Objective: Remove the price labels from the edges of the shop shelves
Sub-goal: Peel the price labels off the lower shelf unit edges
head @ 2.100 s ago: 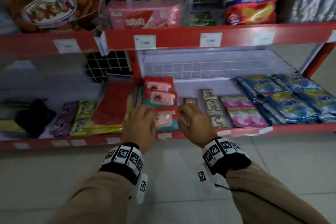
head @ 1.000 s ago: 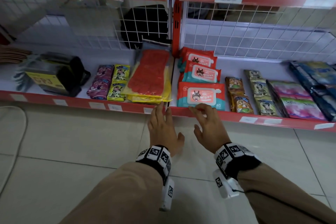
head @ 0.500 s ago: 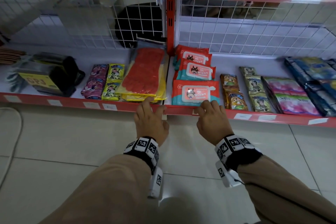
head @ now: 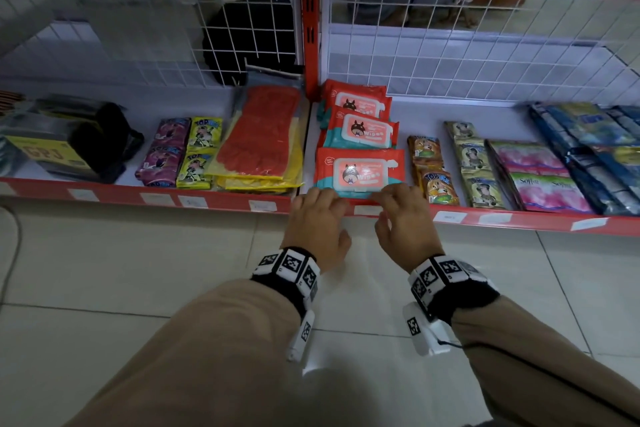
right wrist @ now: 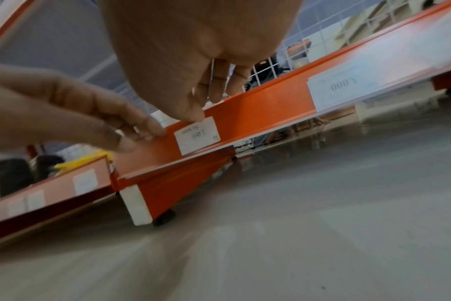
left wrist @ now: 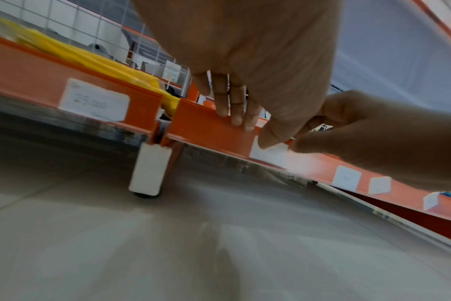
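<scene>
A shop aisle with pale floor tiles (head: 104,253) and red-edged wire-backed shelving. Both hands work at the lip of the bottom shelf (head: 214,199), directly in front of a pack of wet wipes (head: 360,172). The right hand (head: 405,218) has its thumb on the top corner of a small white price label (right wrist: 196,135) stuck to the shelf edge; its fingers hook over the lip, nothing yet gripped. The left hand (head: 317,222), just beside that label, lies with straight fingers pressed flat on the red strip, apparently steadying it. The step appears to be starting the peel: the label still lies flat. Next, a nail likely needs to lift that corner before pulling. Further labels (head: 450,217) remain along the edge either side of the wipes.
</scene>
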Tool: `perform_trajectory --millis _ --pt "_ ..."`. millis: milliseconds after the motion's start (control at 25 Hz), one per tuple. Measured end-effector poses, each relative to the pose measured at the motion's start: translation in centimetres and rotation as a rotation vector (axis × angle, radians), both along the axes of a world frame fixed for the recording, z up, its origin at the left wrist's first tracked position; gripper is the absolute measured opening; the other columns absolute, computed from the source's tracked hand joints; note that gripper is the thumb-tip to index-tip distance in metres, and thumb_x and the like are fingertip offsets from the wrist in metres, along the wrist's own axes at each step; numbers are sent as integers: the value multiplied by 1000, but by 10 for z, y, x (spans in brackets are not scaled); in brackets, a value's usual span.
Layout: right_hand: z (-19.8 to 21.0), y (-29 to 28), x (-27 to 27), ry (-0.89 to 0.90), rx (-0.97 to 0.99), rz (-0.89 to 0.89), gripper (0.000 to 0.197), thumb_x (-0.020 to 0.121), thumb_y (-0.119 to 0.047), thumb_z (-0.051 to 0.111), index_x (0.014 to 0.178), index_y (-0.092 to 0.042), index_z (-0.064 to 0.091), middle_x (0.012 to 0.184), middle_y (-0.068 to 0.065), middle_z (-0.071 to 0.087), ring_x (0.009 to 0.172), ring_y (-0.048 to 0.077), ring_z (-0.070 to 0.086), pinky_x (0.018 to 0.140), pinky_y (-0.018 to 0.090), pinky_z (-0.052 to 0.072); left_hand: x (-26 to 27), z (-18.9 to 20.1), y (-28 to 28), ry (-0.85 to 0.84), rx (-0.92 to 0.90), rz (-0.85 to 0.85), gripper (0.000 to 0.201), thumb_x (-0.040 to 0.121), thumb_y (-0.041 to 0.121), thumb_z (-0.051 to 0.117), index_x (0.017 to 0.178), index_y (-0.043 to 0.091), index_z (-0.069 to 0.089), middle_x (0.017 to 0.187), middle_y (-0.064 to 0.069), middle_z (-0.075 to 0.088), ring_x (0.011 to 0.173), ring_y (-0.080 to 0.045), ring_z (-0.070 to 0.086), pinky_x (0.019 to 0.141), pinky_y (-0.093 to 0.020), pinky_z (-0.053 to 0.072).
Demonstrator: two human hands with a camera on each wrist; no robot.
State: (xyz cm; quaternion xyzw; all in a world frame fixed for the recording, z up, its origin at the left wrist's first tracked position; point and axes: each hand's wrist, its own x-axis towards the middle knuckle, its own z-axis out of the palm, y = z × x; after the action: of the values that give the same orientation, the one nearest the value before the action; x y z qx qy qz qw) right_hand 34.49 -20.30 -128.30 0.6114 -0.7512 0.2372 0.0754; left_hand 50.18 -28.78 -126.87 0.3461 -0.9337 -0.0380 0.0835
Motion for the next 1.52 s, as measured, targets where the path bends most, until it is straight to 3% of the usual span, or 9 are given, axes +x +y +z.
perform_trajectory --millis 200,480,720,920,1240,1360,1440,1520 --pt "-3 4 4 79 54 93 42 71 4 63 112 -5 64 103 17 62 92 34 56 81 42 51 -15 0 6 45 87 -15 45 84 26 54 128 20 50 125 1 46 119 -19 37 99 -32 35" --pt "-2 2 7 90 123 54 40 74 -1 60 113 -5 62 103 16 61 95 34 54 85 43 50 -17 -6 15 -11 33 30 52 84 33 55 133 28 41 126 2 40 120 -21 35 99 -36 32" --pt "-3 8 1 91 118 84 39 77 -2 60 115 -5 63 106 13 65 100 31 57 87 41 51 -21 -8 15 -12 62 94 49 78 40 59 125 30 47 125 1 40 119 -23 34 100 -41 33" --pt "3 0 7 181 208 23 28 74 -10 62 102 -9 65 99 12 63 93 33 57 75 42 52 -22 -12 16 -1 56 110 49 79 39 58 126 29 45 125 2 41 118 -22 35 98 -40 32" --pt "11 -9 7 184 347 -15 25 87 -18 53 111 -12 60 113 11 55 101 30 51 81 40 50 -21 -12 12 -5 62 81 43 82 38 58 122 29 50 124 3 42 119 -21 35 97 -40 30" --pt "20 -15 -3 -26 292 12 16 89 -17 56 102 -14 63 107 8 59 99 27 55 78 39 52 -19 -11 10 53 94 90 41 84 37 55 123 24 49 123 5 47 118 -19 39 96 -37 31" --pt "25 -15 -11 -324 148 23 8 86 -12 62 94 -12 65 93 6 67 87 24 62 73 36 53 -20 -9 6 116 137 77 37 86 35 53 121 22 52 120 4 52 116 -19 42 95 -37 36" --pt "27 -15 -16 -638 8 -28 13 83 -7 67 96 -10 64 85 4 68 78 20 66 70 32 55 -20 -9 2 208 199 58 32 90 34 52 119 19 56 116 2 57 113 -20 46 92 -39 40"
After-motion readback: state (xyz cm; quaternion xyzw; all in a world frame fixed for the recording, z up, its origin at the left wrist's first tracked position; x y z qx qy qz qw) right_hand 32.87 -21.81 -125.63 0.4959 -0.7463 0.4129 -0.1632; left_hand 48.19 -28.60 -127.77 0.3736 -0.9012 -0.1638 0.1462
